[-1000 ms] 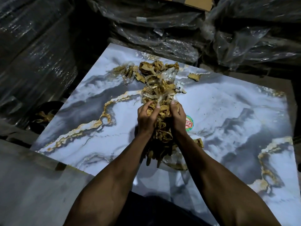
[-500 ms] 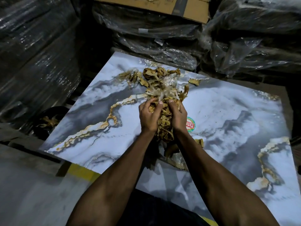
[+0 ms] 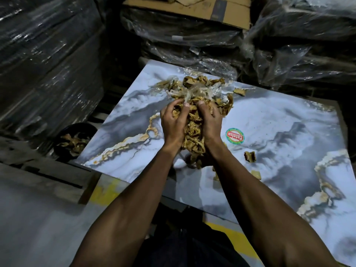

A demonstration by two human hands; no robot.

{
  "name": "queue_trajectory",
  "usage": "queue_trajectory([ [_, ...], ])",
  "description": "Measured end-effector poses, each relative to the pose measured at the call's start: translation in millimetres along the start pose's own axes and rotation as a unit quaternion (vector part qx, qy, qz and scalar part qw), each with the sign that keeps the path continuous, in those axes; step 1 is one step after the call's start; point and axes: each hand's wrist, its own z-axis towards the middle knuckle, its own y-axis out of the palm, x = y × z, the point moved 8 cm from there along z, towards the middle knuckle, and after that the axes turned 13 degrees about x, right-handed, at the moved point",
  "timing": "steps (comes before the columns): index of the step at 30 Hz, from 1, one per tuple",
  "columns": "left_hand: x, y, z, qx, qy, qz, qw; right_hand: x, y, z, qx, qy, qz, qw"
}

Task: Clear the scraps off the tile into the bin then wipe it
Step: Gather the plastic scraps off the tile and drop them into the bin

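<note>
The scraps (image 3: 192, 120) are a loose bundle of brown cardboard strips and clear plastic film, and I hold the biggest part of it above the middle of the tile (image 3: 269, 132). My left hand (image 3: 172, 122) and my right hand (image 3: 209, 122) are pressed together around the bundle from both sides, with the thumbs on top. At 12 o'clock from my hands more scraps lie on the tile, and some small pieces (image 3: 250, 156) lie at 4 o'clock, near the round sticker (image 3: 235, 136). The bin (image 3: 75, 140) stands at 9 o'clock, just beside the left edge of the tile, and already has scraps inside. I think the squeeze should be firm and the bundle lifted clear, because strips hang down under my wrists and can fall during the carry. The rest will need a second handful before any wiping.
</note>
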Motion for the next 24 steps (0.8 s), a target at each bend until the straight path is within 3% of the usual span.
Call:
queue_trajectory([
  [24,-3.0,-114.5,91.6,0.203,-0.025,-0.014,0.979,6.6,164.4,-24.7,-0.197,0.05,0.017,0.979],
])
